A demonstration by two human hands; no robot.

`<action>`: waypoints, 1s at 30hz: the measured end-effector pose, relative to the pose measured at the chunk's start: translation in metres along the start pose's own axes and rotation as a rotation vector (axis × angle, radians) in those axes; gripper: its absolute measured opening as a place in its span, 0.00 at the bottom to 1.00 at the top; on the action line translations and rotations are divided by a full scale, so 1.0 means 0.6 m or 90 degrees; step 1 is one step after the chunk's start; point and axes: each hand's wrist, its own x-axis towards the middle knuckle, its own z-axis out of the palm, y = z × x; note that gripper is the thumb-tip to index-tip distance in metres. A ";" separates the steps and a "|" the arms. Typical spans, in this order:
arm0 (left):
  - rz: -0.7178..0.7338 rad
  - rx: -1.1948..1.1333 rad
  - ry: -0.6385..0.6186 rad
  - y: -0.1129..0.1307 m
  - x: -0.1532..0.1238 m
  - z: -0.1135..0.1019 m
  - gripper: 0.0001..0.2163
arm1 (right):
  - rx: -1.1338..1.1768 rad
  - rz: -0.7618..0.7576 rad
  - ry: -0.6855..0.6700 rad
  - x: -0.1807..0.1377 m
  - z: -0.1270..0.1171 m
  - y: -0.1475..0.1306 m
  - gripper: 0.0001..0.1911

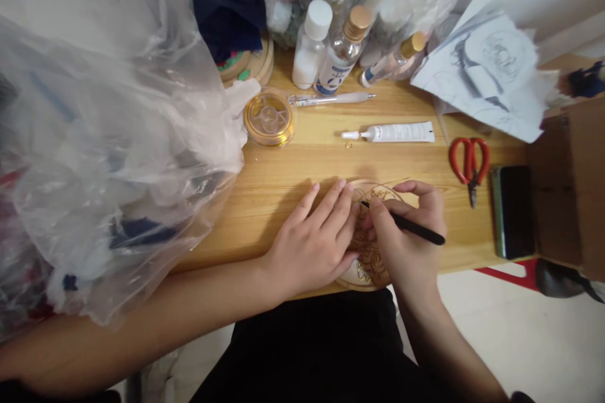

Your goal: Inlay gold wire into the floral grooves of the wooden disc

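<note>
A round wooden board [353, 279] with a floral pattern in gold wire lies at the table's front edge. My left hand [314, 239] rests flat across its left side, fingers stretched out and slightly spread. Closed around slim black tweezers [418, 229], my right hand [410, 233] leans over the board's right side. Their dark tip points left and down at the board's upper part, close to my left fingertips. Both hands cover much of the pattern, and whether the tip grips any wire is too small to tell.
Behind the board are a spool of gold wire [269, 119], a pen [333, 99], a white glue tube [399, 132] and several bottles [338, 63]. Red-handled pliers [470, 164] and a phone [513, 211] lie right. A large plastic bag [142, 107] fills the left.
</note>
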 end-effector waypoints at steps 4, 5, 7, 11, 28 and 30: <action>-0.001 -0.002 -0.003 0.000 0.000 0.000 0.27 | -0.068 -0.048 0.017 -0.001 0.001 -0.001 0.09; -0.002 -0.002 -0.003 0.000 0.000 0.000 0.27 | -0.076 -0.056 0.015 -0.001 0.001 0.000 0.09; -0.001 -0.003 -0.002 0.000 0.000 0.000 0.27 | -0.089 -0.072 0.014 -0.002 0.001 0.002 0.09; -0.001 -0.005 -0.005 0.000 0.000 0.000 0.27 | -0.117 -0.109 0.019 -0.001 -0.001 0.002 0.09; -0.003 0.005 0.003 0.001 0.000 0.000 0.26 | -0.094 -0.060 0.005 0.003 -0.003 0.005 0.06; -0.002 0.005 0.003 0.000 0.000 0.000 0.26 | -0.109 -0.073 0.014 0.004 -0.002 0.003 0.06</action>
